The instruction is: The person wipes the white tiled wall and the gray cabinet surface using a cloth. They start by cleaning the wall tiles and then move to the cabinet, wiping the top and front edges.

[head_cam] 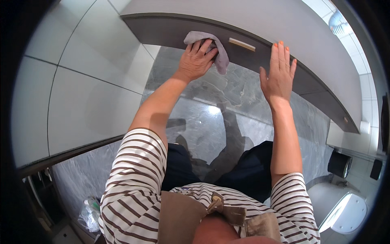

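Note:
My left hand (196, 61) holds a crumpled grey-purple cloth (221, 61) against the dark front of a drawer cabinet (164, 29), left of its pale metal handle (242, 44). Part of the cloth is hidden under my fingers. To the right of the handle, my right hand (278, 71) lies flat against the cabinet front, fingers apart, with the fingertips over its top edge. Nothing is in that hand. The lighter top of the cabinet stretches away beyond the edge.
Large pale tiles (91, 76) cover the wall on the left. Grey marbled tiles (201, 131) form the floor. A toilet (347, 213) and a black round-fronted container (339, 164) are at the lower right. A clear plastic bag (90, 215) lies at the lower left.

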`<action>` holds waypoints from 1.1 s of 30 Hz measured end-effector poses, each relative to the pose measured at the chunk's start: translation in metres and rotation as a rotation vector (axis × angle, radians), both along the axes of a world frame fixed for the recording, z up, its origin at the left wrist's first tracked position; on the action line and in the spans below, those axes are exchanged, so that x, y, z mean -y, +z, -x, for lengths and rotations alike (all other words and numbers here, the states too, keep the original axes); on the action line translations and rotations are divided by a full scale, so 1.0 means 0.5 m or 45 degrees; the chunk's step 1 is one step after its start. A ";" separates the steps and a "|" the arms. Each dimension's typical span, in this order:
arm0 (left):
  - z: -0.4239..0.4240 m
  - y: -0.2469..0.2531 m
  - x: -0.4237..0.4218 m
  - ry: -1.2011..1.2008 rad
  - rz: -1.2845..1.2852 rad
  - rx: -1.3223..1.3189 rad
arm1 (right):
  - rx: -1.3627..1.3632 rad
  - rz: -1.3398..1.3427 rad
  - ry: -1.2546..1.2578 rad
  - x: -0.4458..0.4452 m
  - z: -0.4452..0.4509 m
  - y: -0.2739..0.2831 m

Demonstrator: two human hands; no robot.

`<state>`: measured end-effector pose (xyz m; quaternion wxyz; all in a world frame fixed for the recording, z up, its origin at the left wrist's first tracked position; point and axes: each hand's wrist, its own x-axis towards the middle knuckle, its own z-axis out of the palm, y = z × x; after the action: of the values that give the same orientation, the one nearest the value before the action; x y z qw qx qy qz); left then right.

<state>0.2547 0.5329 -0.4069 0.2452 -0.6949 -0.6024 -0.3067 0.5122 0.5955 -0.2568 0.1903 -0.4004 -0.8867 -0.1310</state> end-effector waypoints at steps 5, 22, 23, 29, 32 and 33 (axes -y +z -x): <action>0.051 0.001 0.017 0.145 -0.048 0.080 | 0.078 0.001 -0.064 0.002 0.002 0.005; 0.193 0.060 0.005 0.535 -0.549 0.807 | 0.056 0.007 -0.036 0.010 0.010 0.008; 0.200 0.061 0.003 0.516 -0.553 0.883 | 0.052 0.014 -0.037 0.011 0.011 0.008; 0.200 0.083 -0.024 0.592 -0.693 0.953 | 0.026 0.046 -0.039 0.014 0.015 0.011; 0.178 0.083 -0.036 0.564 -0.631 0.981 | 0.033 0.047 -0.036 0.016 0.017 0.013; 0.167 0.087 -0.039 0.540 -0.629 0.990 | 0.039 0.048 -0.039 0.016 0.016 0.014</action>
<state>0.1710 0.5525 -0.3632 0.2167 -0.3129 -0.6865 -0.6196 0.5042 0.5877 -0.2499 0.1669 -0.4154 -0.8857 -0.1232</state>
